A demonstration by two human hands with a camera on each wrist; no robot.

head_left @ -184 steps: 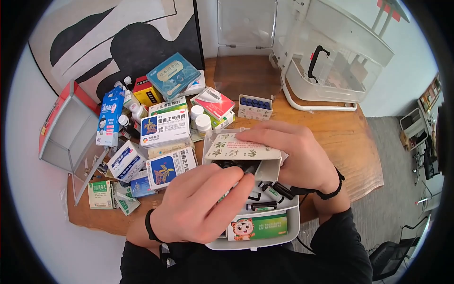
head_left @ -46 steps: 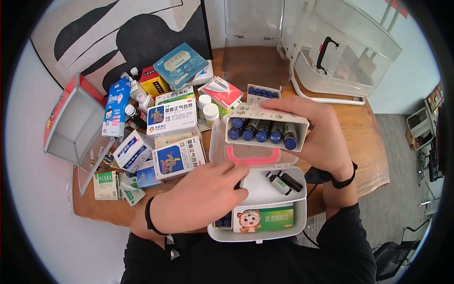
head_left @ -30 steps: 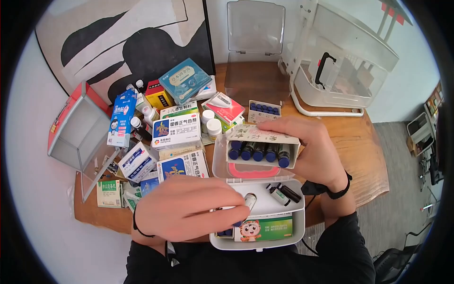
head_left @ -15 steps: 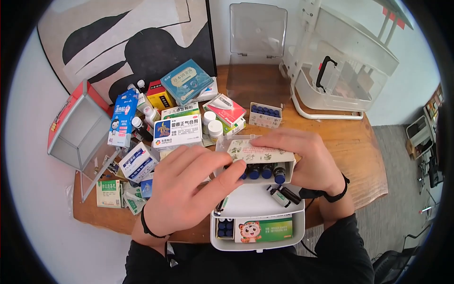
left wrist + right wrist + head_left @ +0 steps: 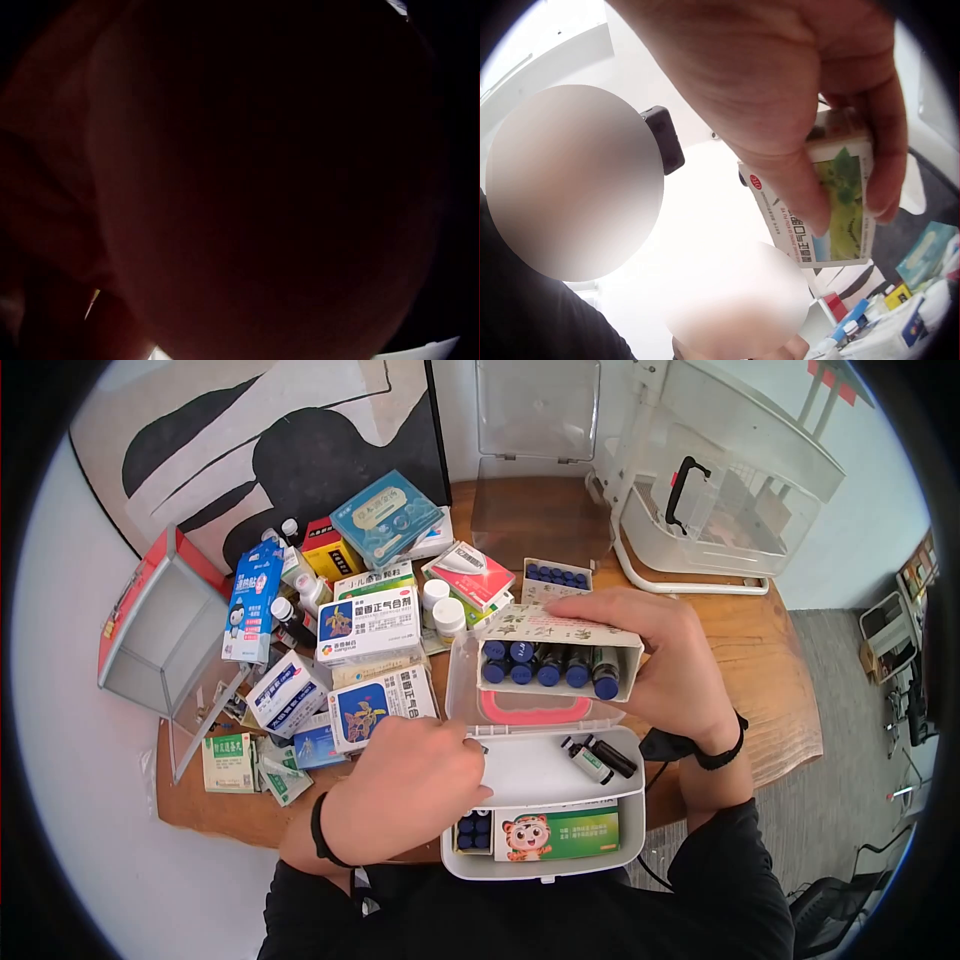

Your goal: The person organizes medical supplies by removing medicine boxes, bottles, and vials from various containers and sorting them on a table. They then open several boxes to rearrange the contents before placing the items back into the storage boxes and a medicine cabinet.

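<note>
My right hand [image 5: 680, 660] grips a carton [image 5: 570, 622] printed with leaves, its open end facing me. Inside it, blue-capped glass vials [image 5: 549, 675] lie in two rows, only two in the upper one. In the right wrist view the fingers and thumb hold the carton [image 5: 844, 206] by its sides. My left hand [image 5: 405, 790] is curled over the left end of a white tray [image 5: 520, 785]; its fingertips are hidden, and I cannot tell whether they hold a vial. Two dark vials, one labelled [image 5: 587, 760] and one plain [image 5: 611, 755], lie at the tray's right.
Below the tray, a white case [image 5: 640, 830] holds a green tiger box [image 5: 558, 832] and blue-capped vials [image 5: 473, 831]. Medicine boxes [image 5: 367, 625] and bottles [image 5: 449, 617] crowd the table's left. Behind stand another vial carton [image 5: 556, 582] and a clear-walled container [image 5: 720, 510].
Vials have left the tray since the oldest frame. The left hand has moved from the carton's mouth down to the tray. The carton's upper row shows one vial more than a second ago.
</note>
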